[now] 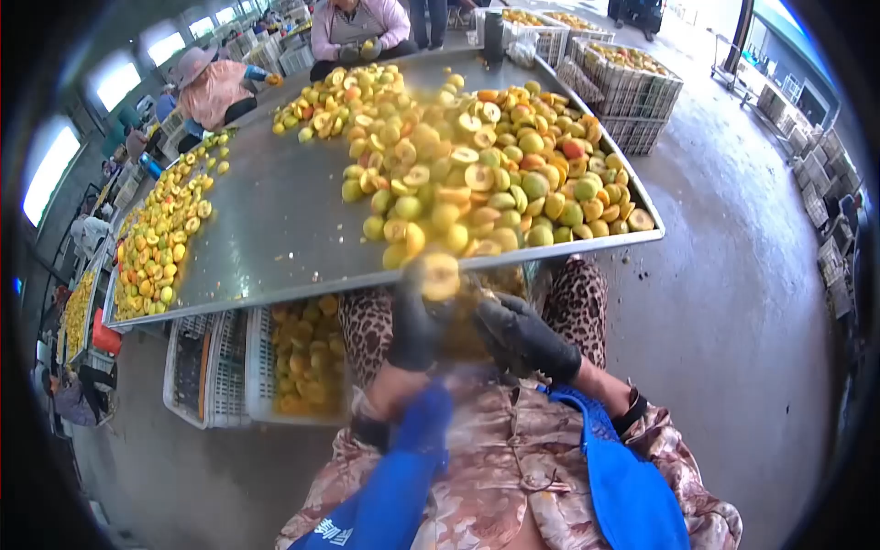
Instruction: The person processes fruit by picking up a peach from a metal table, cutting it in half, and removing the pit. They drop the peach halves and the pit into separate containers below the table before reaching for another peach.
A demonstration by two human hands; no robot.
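My left hand (417, 321), in a black glove, is at the table's near edge with its fingers closed on a halved yellow stone fruit (438, 275). The cut face of this half points up. My right hand (527, 339), also black-gloved, is beside it with curled fingers; what they hold is blurred and hidden. Just beyond both hands, a heap of yellow, green and reddish stone fruit (532, 147), several of them halved, lies on the metal table (284, 220).
Under the table on the left stands a white crate (261, 367) of fruit, beside more crates. Another fruit pile (160, 238) lines the table's left side. A person in pink (362, 27) and one in a hat (215, 87) sit across it. Stacked crates (632, 92) stand at the right.
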